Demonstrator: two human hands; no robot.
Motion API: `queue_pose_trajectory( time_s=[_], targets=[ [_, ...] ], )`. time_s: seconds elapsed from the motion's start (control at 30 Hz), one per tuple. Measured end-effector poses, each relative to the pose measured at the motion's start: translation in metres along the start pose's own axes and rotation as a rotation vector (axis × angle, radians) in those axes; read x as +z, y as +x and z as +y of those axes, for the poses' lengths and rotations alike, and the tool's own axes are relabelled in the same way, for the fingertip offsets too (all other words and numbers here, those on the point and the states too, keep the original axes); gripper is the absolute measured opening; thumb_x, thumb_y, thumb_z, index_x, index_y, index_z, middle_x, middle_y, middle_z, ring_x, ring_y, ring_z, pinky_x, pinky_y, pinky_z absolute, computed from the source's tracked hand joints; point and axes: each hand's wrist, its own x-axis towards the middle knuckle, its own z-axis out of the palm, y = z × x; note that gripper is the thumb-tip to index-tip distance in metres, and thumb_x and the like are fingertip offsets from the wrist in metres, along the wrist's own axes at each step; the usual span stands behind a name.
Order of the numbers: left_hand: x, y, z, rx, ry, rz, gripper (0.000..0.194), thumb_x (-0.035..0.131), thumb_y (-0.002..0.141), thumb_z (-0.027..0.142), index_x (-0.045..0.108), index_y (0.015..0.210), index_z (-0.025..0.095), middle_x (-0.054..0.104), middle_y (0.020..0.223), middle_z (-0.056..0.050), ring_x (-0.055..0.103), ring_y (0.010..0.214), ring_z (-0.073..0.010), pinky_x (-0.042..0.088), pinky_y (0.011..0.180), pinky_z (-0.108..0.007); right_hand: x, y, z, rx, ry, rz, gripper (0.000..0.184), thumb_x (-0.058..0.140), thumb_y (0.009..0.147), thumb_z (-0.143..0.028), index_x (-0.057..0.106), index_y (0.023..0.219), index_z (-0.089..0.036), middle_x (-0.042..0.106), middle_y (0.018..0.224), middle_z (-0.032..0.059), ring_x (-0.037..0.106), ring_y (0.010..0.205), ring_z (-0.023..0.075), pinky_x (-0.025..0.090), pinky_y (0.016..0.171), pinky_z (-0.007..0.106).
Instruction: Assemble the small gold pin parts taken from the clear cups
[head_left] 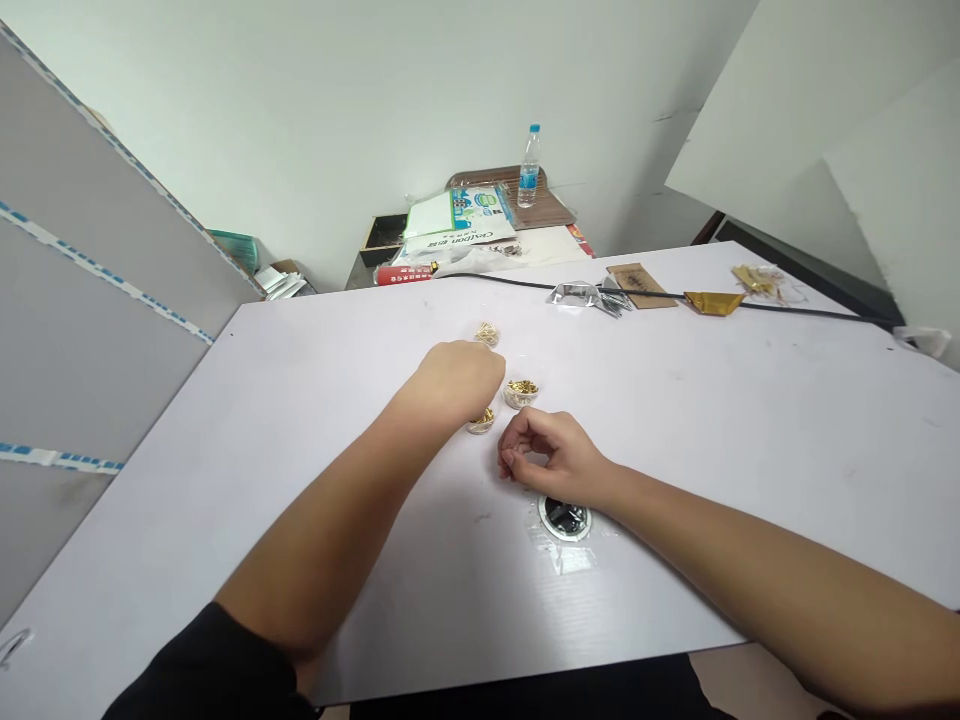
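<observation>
My left hand [463, 378] is bent down among three small clear cups, its fingers hidden behind its own back. Partly under it is a near cup [480, 424] holding small gold-coloured pieces. Just right of this hand stands another cup [520, 394] with similar gold pieces. Beyond the knuckles, a far cup [487, 334] holds paler, thin pieces. My right hand [555, 455] hovers low over or rests on the white table, thumb and fingers curled together in a pinch. Anything between those fingertips is too small to make out.
A round cable hole [565, 518] with clear tape lies below my right wrist. A black cable [517, 283] crosses the table's back, near small bags [577, 294] and a brown card [642, 286]. Behind stands a water bottle [529, 170]. A grey partition [90, 250] rises at left.
</observation>
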Motion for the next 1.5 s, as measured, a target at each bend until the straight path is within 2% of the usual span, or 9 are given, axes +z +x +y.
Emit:
queue_pose_trajectory(
  time_s=[0.17, 0.37, 0.5, 0.67, 0.9, 1.0, 1.17, 1.33, 1.5],
  targets=[
    [0.004, 0.006, 0.003, 0.039, 0.030, -0.001, 0.010, 0.064, 0.066, 0.005, 0.066, 0.066, 0.014, 0.065, 0.073, -0.012, 0.067, 0.077, -0.0288, 0.048, 0.065, -0.033, -0.001, 0.001, 0.005, -0.048, -0.030, -0.001, 0.007, 0.062, 0.079, -0.017, 0.055, 0.080, -0.019, 0.067, 0.070, 0.0023, 0.063, 0.059, 0.0126, 0.053, 0.056, 0.025],
    [0.007, 0.006, 0.006, 0.052, 0.048, -0.016, 0.018, 0.064, 0.065, 0.002, 0.055, 0.055, 0.014, 0.058, 0.061, -0.010, 0.067, 0.076, -0.0297, 0.048, 0.065, -0.033, -0.002, 0.002, 0.007, -0.004, -0.026, 0.008, 0.007, 0.061, 0.079, -0.017, 0.055, 0.080, -0.019, 0.066, 0.070, 0.0017, 0.063, 0.058, 0.0122, 0.052, 0.055, 0.024],
    [0.010, 0.006, 0.006, 0.063, 0.002, 0.018, 0.021, 0.065, 0.066, 0.003, 0.052, 0.054, 0.014, 0.059, 0.063, -0.010, 0.066, 0.077, -0.0283, 0.047, 0.066, -0.031, -0.004, 0.002, 0.006, 0.014, -0.014, 0.017, 0.008, 0.062, 0.079, -0.018, 0.055, 0.081, -0.019, 0.066, 0.069, 0.0012, 0.063, 0.059, 0.0124, 0.053, 0.056, 0.025],
    [0.009, 0.005, 0.004, 0.075, -0.024, 0.012, 0.034, 0.067, 0.063, 0.002, 0.043, 0.045, 0.016, 0.045, 0.050, -0.005, 0.062, 0.065, -0.0268, 0.040, 0.058, -0.031, -0.005, 0.003, 0.008, -0.010, -0.001, 0.019, 0.007, 0.061, 0.080, -0.017, 0.055, 0.081, -0.019, 0.067, 0.069, 0.0012, 0.065, 0.058, 0.0121, 0.054, 0.055, 0.024],
    [0.009, 0.002, -0.003, 0.087, 0.124, -0.003, 0.014, 0.060, 0.073, 0.006, 0.059, 0.061, 0.015, 0.053, 0.059, -0.008, 0.061, 0.066, -0.0229, 0.033, 0.054, -0.028, -0.005, 0.003, 0.006, -0.034, -0.012, 0.017, 0.006, 0.061, 0.082, -0.017, 0.055, 0.081, -0.019, 0.067, 0.069, 0.0015, 0.065, 0.058, 0.0122, 0.055, 0.055, 0.024],
    [0.008, -0.001, -0.004, 0.089, 0.133, -0.012, 0.016, 0.057, 0.073, 0.003, 0.061, 0.063, 0.015, 0.057, 0.066, -0.009, 0.060, 0.066, -0.0225, 0.032, 0.054, -0.029, -0.006, 0.003, 0.007, -0.031, -0.015, 0.013, 0.007, 0.062, 0.081, -0.017, 0.055, 0.081, -0.019, 0.067, 0.071, 0.0015, 0.065, 0.059, 0.0125, 0.055, 0.055, 0.025],
    [0.004, -0.003, -0.002, 0.104, 0.132, -0.025, 0.016, 0.056, 0.072, 0.002, 0.061, 0.065, 0.015, 0.053, 0.062, -0.008, 0.057, 0.062, -0.0211, 0.028, 0.052, -0.029, -0.005, 0.003, 0.008, -0.047, -0.023, 0.013, 0.007, 0.062, 0.082, -0.018, 0.055, 0.080, -0.018, 0.065, 0.068, 0.0010, 0.063, 0.057, 0.0117, 0.053, 0.053, 0.023],
    [0.002, -0.002, -0.001, 0.129, 0.138, -0.073, 0.016, 0.054, 0.072, 0.004, 0.067, 0.073, 0.014, 0.058, 0.067, -0.010, 0.058, 0.065, -0.0227, 0.029, 0.052, -0.029, -0.005, 0.003, 0.008, -0.047, -0.036, 0.019, 0.006, 0.061, 0.082, -0.018, 0.055, 0.080, -0.018, 0.065, 0.068, 0.0010, 0.062, 0.056, 0.0110, 0.052, 0.054, 0.023],
    [0.003, -0.004, -0.004, 0.129, 0.150, -0.053, 0.019, 0.051, 0.072, 0.003, 0.067, 0.072, 0.014, 0.062, 0.069, -0.010, 0.057, 0.063, -0.0215, 0.029, 0.054, -0.029, -0.005, 0.003, 0.008, -0.030, -0.048, 0.012, 0.006, 0.061, 0.081, -0.018, 0.055, 0.080, -0.018, 0.065, 0.069, 0.0010, 0.062, 0.057, 0.0107, 0.052, 0.053, 0.022]
  ],
)
